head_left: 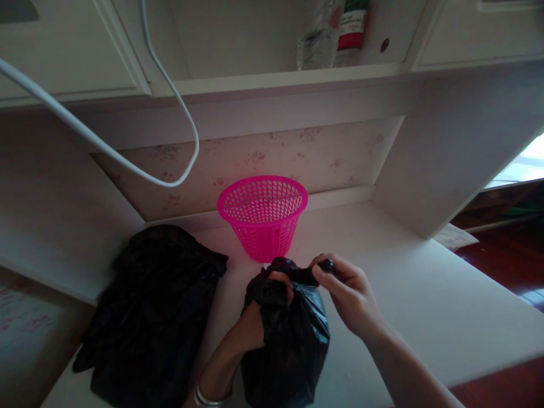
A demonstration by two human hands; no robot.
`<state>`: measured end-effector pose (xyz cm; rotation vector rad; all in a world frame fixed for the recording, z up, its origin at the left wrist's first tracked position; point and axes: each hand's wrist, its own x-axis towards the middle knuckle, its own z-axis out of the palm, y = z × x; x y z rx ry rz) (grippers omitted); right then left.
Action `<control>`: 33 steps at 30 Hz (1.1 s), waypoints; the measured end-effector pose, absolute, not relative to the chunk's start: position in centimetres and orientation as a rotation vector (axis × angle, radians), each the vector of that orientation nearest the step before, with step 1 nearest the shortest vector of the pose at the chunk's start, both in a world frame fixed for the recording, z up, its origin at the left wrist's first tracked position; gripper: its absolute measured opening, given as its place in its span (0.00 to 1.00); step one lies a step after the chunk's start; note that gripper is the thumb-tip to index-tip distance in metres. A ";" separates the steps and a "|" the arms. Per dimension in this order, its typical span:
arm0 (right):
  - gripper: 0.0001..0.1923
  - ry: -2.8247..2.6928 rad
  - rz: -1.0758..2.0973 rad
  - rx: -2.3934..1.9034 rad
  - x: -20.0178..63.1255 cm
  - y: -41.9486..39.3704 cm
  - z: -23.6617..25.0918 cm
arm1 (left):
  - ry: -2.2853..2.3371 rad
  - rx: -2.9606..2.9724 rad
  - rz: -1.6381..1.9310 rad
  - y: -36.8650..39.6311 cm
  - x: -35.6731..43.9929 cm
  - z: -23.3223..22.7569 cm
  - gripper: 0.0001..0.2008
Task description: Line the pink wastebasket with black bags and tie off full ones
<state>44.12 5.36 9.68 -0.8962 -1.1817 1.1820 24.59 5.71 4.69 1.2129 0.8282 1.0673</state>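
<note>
A full black plastic bag (293,351) stands on the white surface in front of me, its top gathered. My left hand (278,283) is closed on the bag's neck, partly covered by folds of the plastic. On the right, my right hand (344,286) pinches a twisted end of the same bag and holds it out to the side. Just behind the bag stands a pink perforated plastic basket (267,243), upright. What is inside the bag is hidden.
Another black plastic bag (157,317) lies crumpled on the left of the white tabletop (403,272). Overhead, a white cable (106,148) loops down before a shelf (276,82) holding a clear plastic bottle (318,39) and a red-labelled bottle (352,25). Side panels flank the tabletop.
</note>
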 end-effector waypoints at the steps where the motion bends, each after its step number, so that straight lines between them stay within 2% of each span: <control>1: 0.16 -1.272 1.197 -0.901 44.2 4.7 9.9 | 0.841 1.250 1.094 5.7 24.7 4.4 0.06; 7: 0.16 -1.808 1.072 -0.902 44.8 2.8 10.3 | 0.794 1.491 1.159 5.4 24.9 3.9 0.14; 11: 0.07 -1.879 0.948 -0.967 44.2 3.2 9.1 | 0.814 1.494 1.090 5.5 24.7 3.4 0.12; 14: 0.02 -1.852 0.717 -0.982 43.6 3.9 7.9 | 0.839 1.506 1.058 5.7 23.7 2.7 0.12; 15: 0.03 -1.835 0.628 -0.994 43.5 4.2 7.6 | 0.851 1.520 1.053 5.8 23.3 2.5 0.13; 17: 0.17 -1.837 0.533 -1.009 43.2 4.8 7.1 | 0.870 1.560 1.030 6.0 22.5 2.5 0.15; 19: 0.30 -1.894 0.585 -1.007 43.1 5.5 6.7 | 0.872 1.601 0.993 6.2 22.0 3.1 0.13; 20: 0.32 -1.933 0.633 -1.001 43.0 5.8 6.6 | 0.858 1.633 0.966 6.4 22.0 3.6 0.11; 22: 0.29 -1.991 0.670 -1.013 42.9 6.3 6.4 | 0.809 1.772 0.927 6.6 22.2 4.7 0.11; 27: 0.17 -2.107 0.442 -1.164 42.3 6.8 6.0 | 0.808 2.204 0.993 6.9 22.9 6.0 0.24; 33: 0.13 -2.150 0.274 -1.503 41.2 6.9 6.0 | 0.910 2.375 1.210 6.4 22.4 4.7 0.21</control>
